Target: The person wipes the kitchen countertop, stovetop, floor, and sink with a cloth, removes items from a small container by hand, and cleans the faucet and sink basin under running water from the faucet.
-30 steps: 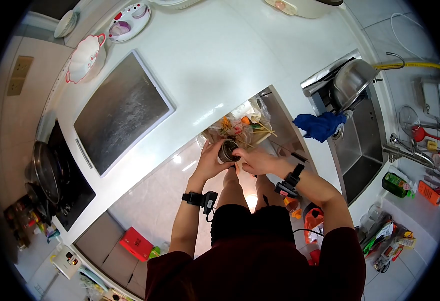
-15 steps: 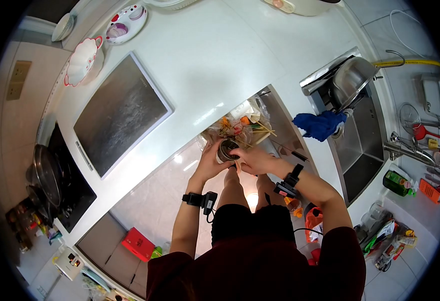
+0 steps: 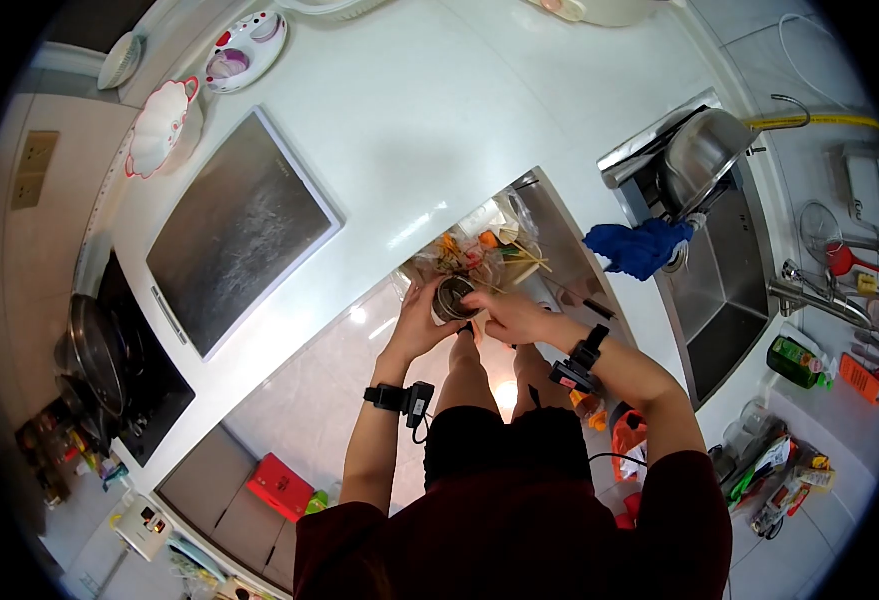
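Observation:
My left hand (image 3: 416, 328) is wrapped around the left side of a small round container (image 3: 449, 300), its mouth facing up and dark inside with a shiny rim. From the right, my right hand (image 3: 509, 317) grips the container's edge, one fingertip reaching over the opening. Whether anything is pinched inside is too small to tell. Just beyond the container lies a heap of food scraps and wrappers (image 3: 474, 262) in clear plastic, with thin wooden sticks (image 3: 531, 258) on its right side. Black bands are strapped to both wrists.
The white counter (image 3: 409, 130) carries a dark rectangular board (image 3: 244, 230), a scalloped bowl (image 3: 164, 130) and a plate with cut onion (image 3: 249, 50). A blue cloth (image 3: 639, 248) hangs by the sink (image 3: 729, 330), where a metal pot (image 3: 704, 150) leans. A pan (image 3: 97, 355) sits on the stove.
The right fingertips have shifted very slightly at the container's mouth, and more of its interior shows. The left hand keeps its hold, and the surroundings look the same.

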### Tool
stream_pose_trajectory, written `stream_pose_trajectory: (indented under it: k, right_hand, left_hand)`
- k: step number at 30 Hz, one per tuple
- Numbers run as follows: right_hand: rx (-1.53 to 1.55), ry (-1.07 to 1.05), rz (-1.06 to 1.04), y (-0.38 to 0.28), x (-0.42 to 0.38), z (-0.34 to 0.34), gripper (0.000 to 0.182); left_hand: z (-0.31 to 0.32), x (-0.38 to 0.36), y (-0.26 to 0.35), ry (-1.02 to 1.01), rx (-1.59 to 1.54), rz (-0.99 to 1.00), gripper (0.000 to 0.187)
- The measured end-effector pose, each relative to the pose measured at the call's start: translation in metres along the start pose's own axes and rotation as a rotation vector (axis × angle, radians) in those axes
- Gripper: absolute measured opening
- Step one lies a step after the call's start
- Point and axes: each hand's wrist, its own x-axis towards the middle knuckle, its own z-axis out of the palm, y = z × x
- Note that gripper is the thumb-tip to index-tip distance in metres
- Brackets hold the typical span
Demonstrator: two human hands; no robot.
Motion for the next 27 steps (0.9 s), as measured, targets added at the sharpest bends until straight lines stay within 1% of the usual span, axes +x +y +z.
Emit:
stream_pose_trajectory:
  k: [1, 3, 4, 6, 7, 9, 10, 12, 13, 15, 16, 18, 19, 21, 22, 24, 25, 27]
  right_hand:
    - [0.002, 0.001, 0.001, 0.002, 0.000, 0.002, 0.056]
    - [0.009, -0.158, 0.137, 0.002, 0.003, 0.001, 0.055]
    - [0.011, -0.157, 0.137, -0.005, 0.005, -0.006, 0.055]
    - [0.131, -0.223, 0.278, -0.017, 0.006, -0.015, 0.056]
    - [0.134, -0.224, 0.278, -0.016, 0.006, -0.013, 0.056]
    - [0.074, -0.162, 0.202, -0.012, 0.006, -0.010, 0.058]
    - [0.075, -0.161, 0.202, -0.012, 0.005, -0.009, 0.058]
    - [0.079, -0.066, 0.085, -0.012, 0.003, -0.009, 0.059]
    - [0.079, -0.066, 0.085, -0.009, 0.003, -0.005, 0.059]
    - [-0.111, -0.002, -0.113, -0.002, 0.004, 0.002, 0.055]
    - [-0.112, 0.001, -0.112, -0.001, 0.005, 0.002, 0.055]
    - [-0.002, -0.103, 0.198, -0.003, 0.009, 0.002, 0.052]
    - [-0.001, -0.102, 0.198, -0.011, 0.010, -0.006, 0.052]
    - [0.154, -0.224, 0.349, -0.025, 0.011, -0.022, 0.051]
    - [0.154, -0.223, 0.349, -0.019, 0.011, -0.017, 0.051]
    - [-0.126, -0.104, 0.134, -0.005, 0.010, -0.004, 0.057]
    - [-0.125, -0.105, 0.134, -0.002, 0.008, -0.002, 0.057]
    - [0.136, 0.066, 0.156, 0.002, 0.006, -0.002, 0.057]
  left_hand:
    - [0.000, 0.000, 0.000, -0.003, 0.000, -0.001, 0.073]
    - [0.000, 0.000, 0.000, -0.013, 0.018, 0.018, 0.073]
    - [0.001, 0.000, -0.002, -0.014, 0.019, 0.017, 0.073]
    - [0.001, -0.001, -0.003, 0.016, -0.015, 0.046, 0.072]
    - [0.001, -0.002, -0.001, 0.014, -0.014, 0.044, 0.072]
    - [0.000, -0.001, 0.004, 0.050, -0.092, 0.041, 0.071]
    - [0.001, -0.001, 0.003, 0.050, -0.091, 0.040, 0.071]
    - [0.001, 0.000, 0.001, 0.051, -0.106, 0.032, 0.070]
    - [0.001, 0.000, 0.001, 0.051, -0.106, 0.032, 0.070]
    - [0.003, 0.001, 0.003, 0.040, -0.078, 0.040, 0.071]
    - [0.003, 0.002, 0.003, 0.038, -0.078, 0.043, 0.071]
    - [0.002, 0.001, 0.004, 0.033, -0.093, 0.036, 0.070]
    - [0.002, 0.001, 0.003, 0.033, -0.092, 0.036, 0.070]
    - [0.003, 0.001, 0.003, 0.042, -0.082, 0.045, 0.070]
    - [0.003, 0.001, 0.003, 0.041, -0.081, 0.046, 0.070]
    - [0.004, 0.001, 0.001, 0.078, -0.061, 0.022, 0.071]
    - [0.003, 0.000, 0.000, 0.078, -0.061, 0.021, 0.071]
    - [0.003, -0.001, -0.003, 0.063, -0.033, 0.001, 0.072]
